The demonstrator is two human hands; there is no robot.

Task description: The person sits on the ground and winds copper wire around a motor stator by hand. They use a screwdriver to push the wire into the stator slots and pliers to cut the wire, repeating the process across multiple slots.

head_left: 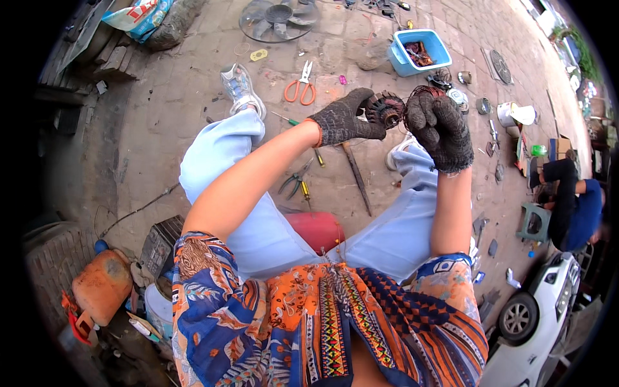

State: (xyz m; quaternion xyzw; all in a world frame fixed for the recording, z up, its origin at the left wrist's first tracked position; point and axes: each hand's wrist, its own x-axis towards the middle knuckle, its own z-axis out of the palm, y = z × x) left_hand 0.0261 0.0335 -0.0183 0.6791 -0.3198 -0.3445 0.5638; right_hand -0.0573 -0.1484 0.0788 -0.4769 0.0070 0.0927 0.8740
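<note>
The slotted metal core [385, 109] is out in front of you, between your two gloved hands. Your left hand [348, 117] grasps it from the left, fingers over the top and thumb below, so the glove covers part of its side. Your right hand [442, 129] is clenched on a tangle of reddish wire [425, 89] beside the core; you can't see how much wire lies inside the fist, or whether it joins the core.

Under your left wrist, a green-handled screwdriver [293, 121] is partly covered. Between your legs lie a long wooden handle [356, 177], pliers [296, 180] and a yellow-handled screwdriver [305, 189]. Your trousers hide the sides of the red cylinder [316, 229], and most of your right shoe [392, 155].

Farther out, the blue tub [401, 62] holds coppery pieces [418, 53], too jumbled to tell apart. The top edge crops the fan [278, 14]; the dark rim cuts off the white car [548, 309].
</note>
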